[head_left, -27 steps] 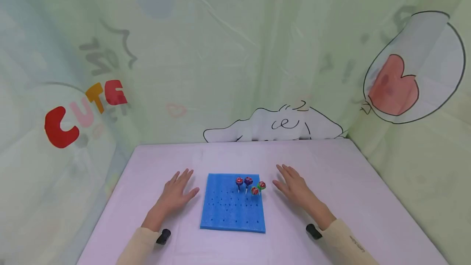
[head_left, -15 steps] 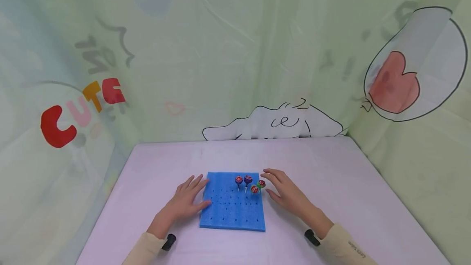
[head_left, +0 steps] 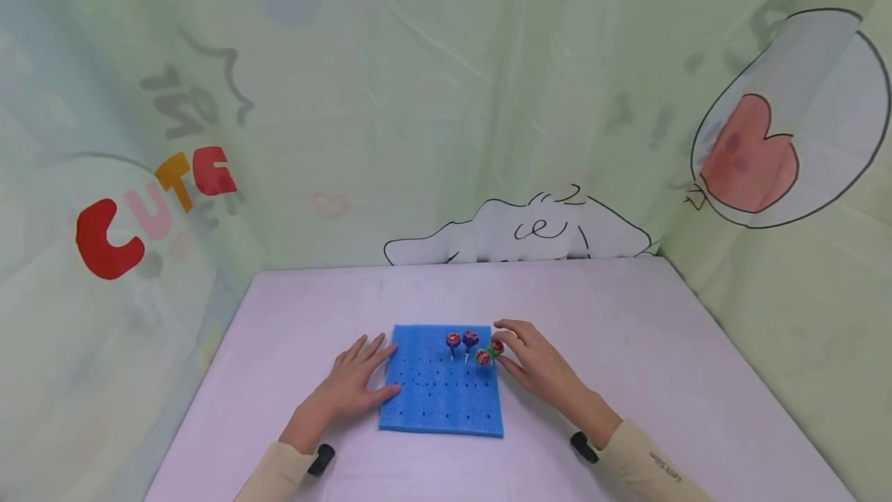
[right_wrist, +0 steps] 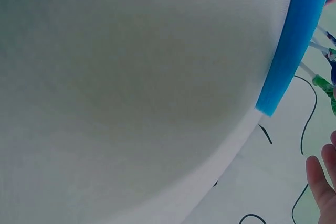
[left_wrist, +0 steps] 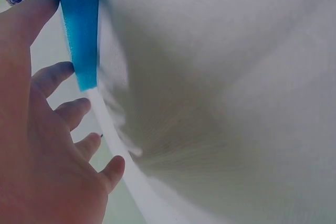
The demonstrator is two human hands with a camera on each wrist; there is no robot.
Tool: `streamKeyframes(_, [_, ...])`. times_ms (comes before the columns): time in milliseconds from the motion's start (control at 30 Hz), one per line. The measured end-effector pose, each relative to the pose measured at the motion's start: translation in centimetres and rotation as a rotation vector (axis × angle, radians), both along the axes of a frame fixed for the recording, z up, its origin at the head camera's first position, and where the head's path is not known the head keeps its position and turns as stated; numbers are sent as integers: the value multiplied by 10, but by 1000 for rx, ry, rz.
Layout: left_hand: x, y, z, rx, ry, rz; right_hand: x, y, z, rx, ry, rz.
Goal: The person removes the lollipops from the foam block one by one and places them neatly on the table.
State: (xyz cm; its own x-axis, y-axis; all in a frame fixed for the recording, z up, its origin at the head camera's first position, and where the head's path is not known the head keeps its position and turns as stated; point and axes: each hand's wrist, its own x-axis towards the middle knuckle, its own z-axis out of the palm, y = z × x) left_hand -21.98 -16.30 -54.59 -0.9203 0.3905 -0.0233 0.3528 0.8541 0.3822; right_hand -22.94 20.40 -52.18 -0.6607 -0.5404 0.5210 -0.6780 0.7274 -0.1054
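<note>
Left hand steadies against the blue foam board, right hand closes on a green lollipop

At the far left of the head frame, colourful letters (head_left: 108, 242) spell "CUTE" on the cloth wall (head_left: 348, 122). Below them, at lower left, a pale sleeve (head_left: 273, 471) and a small black device (head_left: 321, 459) lead to the left hand (head_left: 348, 383). Its fingers are spread wide, and in the left wrist view the thumb and forefinger tips touch the side of the blue foam board (head_left: 439, 409).

The board lies flat on the pale bench (head_left: 592, 293), in the lower middle of the head frame, its surface dotted with small holes. Toward its upper right, two purple lollipops (head_left: 470, 339) stand side by side on their white sticks. Just to their right and lower is one green lollipop (head_left: 483, 358), and at the board's right edge stands the outer green lollipop (head_left: 497, 348).

The right hand (head_left: 547, 369) comes in narrow from the right, thumb and forefinger curled around the outer green lollipop's head; how firm the pinch is cannot be told. Its sleeve (head_left: 648, 462) runs to the lower right. A balloon drawing (head_left: 829, 122) fills the upper right.
</note>
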Motion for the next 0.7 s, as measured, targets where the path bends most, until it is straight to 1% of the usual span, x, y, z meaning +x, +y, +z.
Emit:
streamKeyframes(500, [-1, 1, 4, 32, -19, 1, -2, -1, 8, 8, 30, 34])
streamKeyframes(700, [-1, 2, 4, 31, -19, -1, -4, 0, 15, 7, 51, 51])
